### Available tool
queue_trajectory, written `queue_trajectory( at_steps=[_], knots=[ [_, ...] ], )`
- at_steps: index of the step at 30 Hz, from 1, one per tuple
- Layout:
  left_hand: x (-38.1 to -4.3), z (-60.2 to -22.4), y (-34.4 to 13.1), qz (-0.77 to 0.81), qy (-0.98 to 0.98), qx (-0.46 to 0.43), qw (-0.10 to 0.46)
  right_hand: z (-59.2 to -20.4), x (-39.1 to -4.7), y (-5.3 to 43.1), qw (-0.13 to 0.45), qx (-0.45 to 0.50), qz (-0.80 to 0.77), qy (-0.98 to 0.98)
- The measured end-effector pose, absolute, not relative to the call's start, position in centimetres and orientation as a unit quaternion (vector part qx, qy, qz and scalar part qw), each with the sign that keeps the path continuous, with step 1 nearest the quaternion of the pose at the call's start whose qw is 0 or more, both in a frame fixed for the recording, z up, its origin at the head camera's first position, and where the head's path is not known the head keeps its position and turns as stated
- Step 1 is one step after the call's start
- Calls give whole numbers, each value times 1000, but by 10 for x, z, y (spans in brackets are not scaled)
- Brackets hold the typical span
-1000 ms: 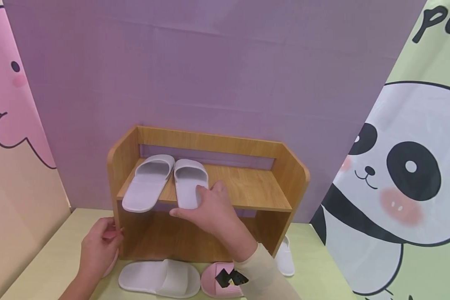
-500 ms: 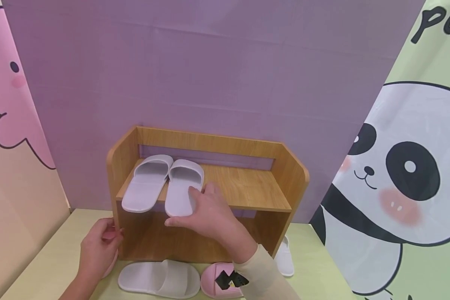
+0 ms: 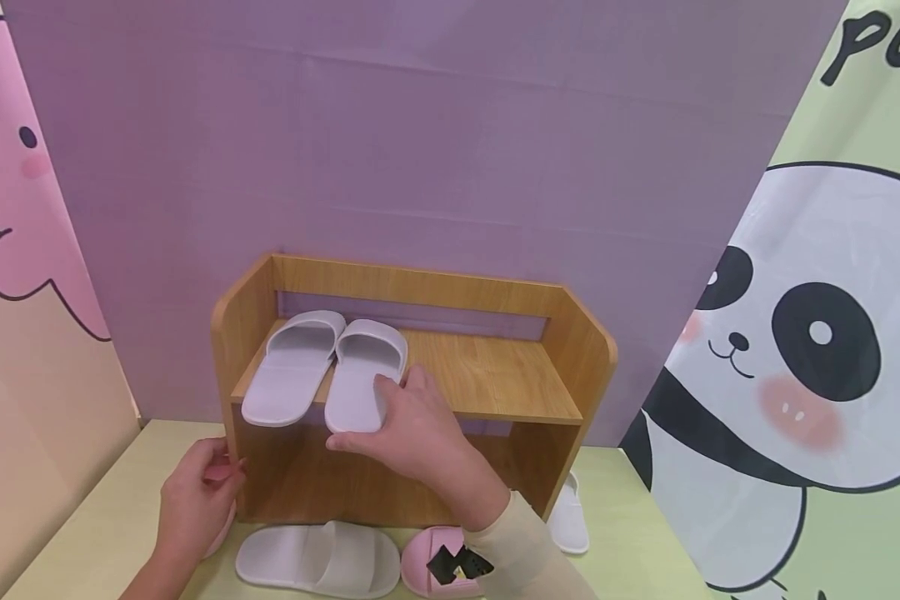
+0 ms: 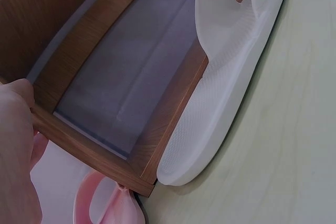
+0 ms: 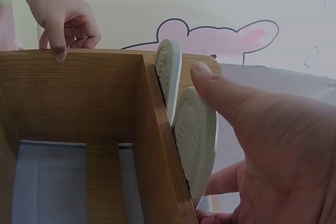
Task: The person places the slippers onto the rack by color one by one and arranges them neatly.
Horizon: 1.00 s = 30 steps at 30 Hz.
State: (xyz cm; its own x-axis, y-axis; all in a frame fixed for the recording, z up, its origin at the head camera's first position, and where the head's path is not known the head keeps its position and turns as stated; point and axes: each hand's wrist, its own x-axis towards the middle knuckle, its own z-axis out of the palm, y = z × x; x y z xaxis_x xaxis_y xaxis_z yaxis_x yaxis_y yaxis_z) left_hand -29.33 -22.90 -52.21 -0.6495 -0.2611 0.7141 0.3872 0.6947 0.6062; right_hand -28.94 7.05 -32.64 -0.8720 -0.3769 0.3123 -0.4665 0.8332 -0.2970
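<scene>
Two white slippers lie on the top shelf of a small wooden shoe rack (image 3: 495,375), their toes poking out past its front edge. My right hand (image 3: 423,437) grips the right-hand slipper (image 3: 354,402), thumb at the front end and fingers along its right side. Its strap end sits against the left-hand slipper (image 3: 281,387), while the front ends stand apart. At the rack's left side panel, my left hand (image 3: 195,496) holds the panel's front edge. The right wrist view shows that thumb over the wood and the other fingers curled outside it.
In front of the rack, a white slipper (image 3: 277,554) and a pink slipper (image 3: 423,558) lie on the table. Another white slipper (image 3: 567,521) is beside the rack's right side. Some pink footwear (image 4: 121,208) stands by the left panel, partly behind my left hand. A purple backdrop (image 3: 450,150) rises behind.
My right hand has shifted the right-hand slipper leftward and slightly toward me, bringing its strap end up against the other slipper. My left hand has stayed at the panel.
</scene>
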Motion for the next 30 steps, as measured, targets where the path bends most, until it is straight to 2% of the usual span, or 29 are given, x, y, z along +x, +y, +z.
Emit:
queue_trajectory(
  at_steps=[20,30],
  knots=[
    [-293,-523,-231,-391,-813,-45,428,-330,-285,83,144,224,252,-930],
    [-293,-522,-230,-393,-812,-47,428,-347,-276,108,200,282,366,-864]
  ],
)
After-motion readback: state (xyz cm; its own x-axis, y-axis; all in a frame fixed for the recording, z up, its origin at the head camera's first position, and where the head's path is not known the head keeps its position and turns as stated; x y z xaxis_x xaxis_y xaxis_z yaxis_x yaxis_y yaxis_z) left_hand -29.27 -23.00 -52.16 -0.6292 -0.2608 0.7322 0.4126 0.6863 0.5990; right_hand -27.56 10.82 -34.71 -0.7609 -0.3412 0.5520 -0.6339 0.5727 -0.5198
